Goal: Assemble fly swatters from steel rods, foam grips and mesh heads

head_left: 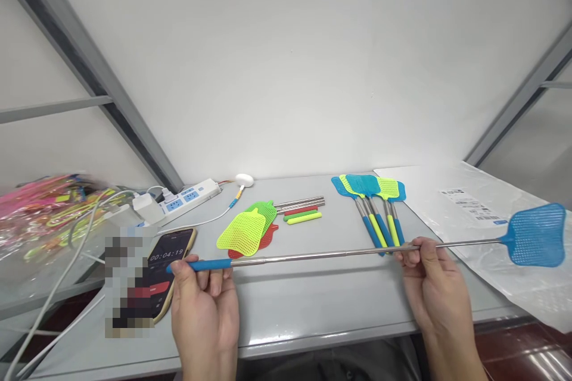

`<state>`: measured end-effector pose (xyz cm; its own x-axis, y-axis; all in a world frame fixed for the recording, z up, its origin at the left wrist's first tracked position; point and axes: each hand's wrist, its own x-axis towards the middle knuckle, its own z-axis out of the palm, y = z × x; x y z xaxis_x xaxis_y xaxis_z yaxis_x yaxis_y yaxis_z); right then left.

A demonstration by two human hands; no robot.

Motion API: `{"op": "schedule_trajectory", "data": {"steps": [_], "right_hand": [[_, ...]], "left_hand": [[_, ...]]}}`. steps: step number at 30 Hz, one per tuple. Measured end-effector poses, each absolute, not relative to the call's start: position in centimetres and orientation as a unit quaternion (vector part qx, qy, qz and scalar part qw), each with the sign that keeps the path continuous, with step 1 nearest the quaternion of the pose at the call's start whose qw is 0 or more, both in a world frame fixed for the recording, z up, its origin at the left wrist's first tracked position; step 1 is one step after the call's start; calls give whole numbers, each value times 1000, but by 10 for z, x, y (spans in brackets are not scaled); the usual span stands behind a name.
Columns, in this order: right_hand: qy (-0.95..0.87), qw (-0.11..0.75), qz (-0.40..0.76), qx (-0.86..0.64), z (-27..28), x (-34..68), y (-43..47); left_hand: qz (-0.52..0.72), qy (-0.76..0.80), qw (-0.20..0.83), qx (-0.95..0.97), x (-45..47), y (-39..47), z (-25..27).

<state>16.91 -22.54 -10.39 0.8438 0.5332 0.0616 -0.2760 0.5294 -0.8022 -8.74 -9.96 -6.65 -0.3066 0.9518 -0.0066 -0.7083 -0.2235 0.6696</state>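
We seem to be adjusting an extended blue fly swatter [536, 235] — left hand [205, 303] loosely curled on its handle [210, 264], right hand [438, 286] pinching the shaft [313, 256]; sliding it calls for steady grips.

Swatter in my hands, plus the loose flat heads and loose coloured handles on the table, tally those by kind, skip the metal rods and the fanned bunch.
Held blue swatter: 1
Loose heads: 3 (yellow head, green head, red head)
Loose handles: 3 (red handle, green handle, yellow handle)
Total: 7
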Motion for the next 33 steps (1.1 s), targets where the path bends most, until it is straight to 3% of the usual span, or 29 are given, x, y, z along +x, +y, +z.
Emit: {"op": "schedule_trajectory", "data": {"steps": [20,25,33], "right_hand": [[-166,836,329,-407,-107,138,-214],[-95,895,286,-330,-96,163,-219],[9,901,362,-237,-97,174,-216]], "left_hand": [[702,278,633,171,-58,-125,-75],[724,275,611,162,-74,-110,-72],[729,277,604,162,-83,-102,-69]]}}
